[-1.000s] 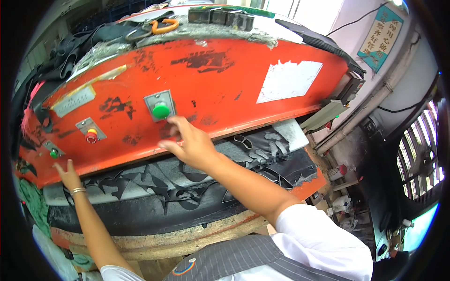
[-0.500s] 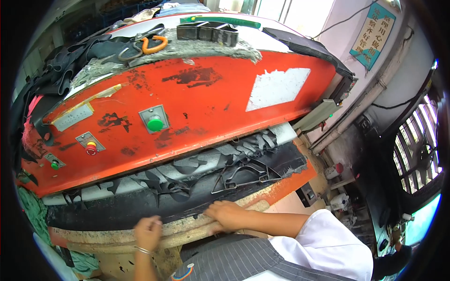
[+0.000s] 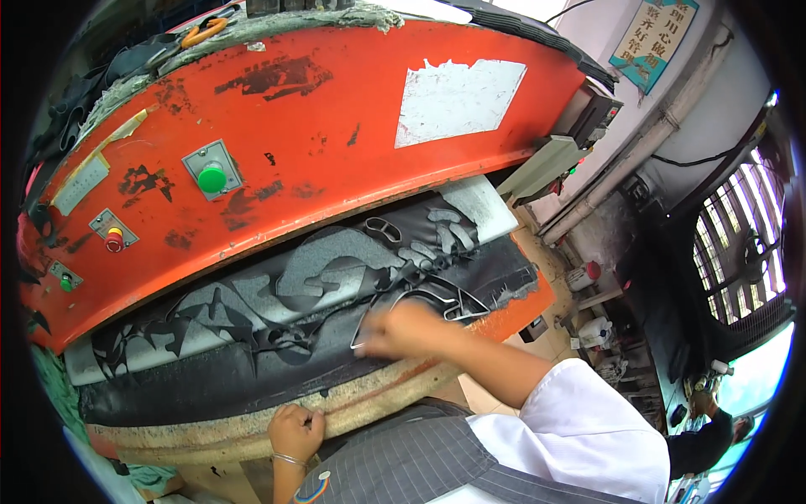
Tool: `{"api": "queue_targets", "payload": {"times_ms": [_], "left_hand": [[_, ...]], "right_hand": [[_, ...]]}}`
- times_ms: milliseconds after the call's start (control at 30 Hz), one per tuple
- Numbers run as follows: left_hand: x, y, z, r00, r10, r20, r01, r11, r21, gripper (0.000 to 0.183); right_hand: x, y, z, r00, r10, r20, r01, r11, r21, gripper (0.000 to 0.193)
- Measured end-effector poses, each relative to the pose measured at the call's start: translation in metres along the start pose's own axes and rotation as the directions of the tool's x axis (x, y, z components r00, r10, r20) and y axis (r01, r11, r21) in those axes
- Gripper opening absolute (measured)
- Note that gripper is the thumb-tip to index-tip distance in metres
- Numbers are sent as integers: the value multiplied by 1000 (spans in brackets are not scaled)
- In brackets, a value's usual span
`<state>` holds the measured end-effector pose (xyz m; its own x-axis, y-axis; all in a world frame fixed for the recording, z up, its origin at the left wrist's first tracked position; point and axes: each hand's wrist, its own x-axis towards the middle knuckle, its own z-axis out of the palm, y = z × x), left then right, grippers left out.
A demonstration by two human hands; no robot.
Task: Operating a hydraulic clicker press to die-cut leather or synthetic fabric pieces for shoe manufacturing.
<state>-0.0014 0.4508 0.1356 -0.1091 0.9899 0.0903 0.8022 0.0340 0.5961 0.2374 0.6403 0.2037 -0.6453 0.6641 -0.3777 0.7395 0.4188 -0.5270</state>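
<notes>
My right hand (image 3: 405, 330) reaches over the near part of a black sheet (image 3: 197, 382), at the left end of a thin metal-strip cutting die (image 3: 449, 304). Motion smears its fingers, so I cannot tell whether they touch or grip the die. My left hand (image 3: 295, 432) is curled closed by the worn padded front edge (image 3: 227, 433), with nothing visible in it. Behind the near sheet, cut-up black material full of holes (image 3: 252, 315) lies on a pale board (image 3: 495, 218). A small oval metal die (image 3: 384, 229) sits on it farther back.
Above the board spans a red machine beam (image 3: 336, 126) with a green push button (image 3: 211, 177) and a red stop button (image 3: 114, 240). A grey box (image 3: 546, 170) hangs at its right end. Another person (image 3: 709, 437) is at the far right.
My view has shifted, showing more of the pale board. My right hand has moved forward from the padded edge over the black sheet to the die. My left hand stays by the edge, curled.
</notes>
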Motion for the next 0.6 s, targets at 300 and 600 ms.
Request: {"api": "queue_targets", "payload": {"times_ms": [300,600], "left_hand": [[20,-14,9,985,-65,162,64,998,12,22],[20,2,4,985,-148,93,148,989,7,20]], "right_hand": [[114,149,-66,867,188,-462,81,861,502,42],[83,158,-67,871,-127,-474,137,991,-13,74]]}}
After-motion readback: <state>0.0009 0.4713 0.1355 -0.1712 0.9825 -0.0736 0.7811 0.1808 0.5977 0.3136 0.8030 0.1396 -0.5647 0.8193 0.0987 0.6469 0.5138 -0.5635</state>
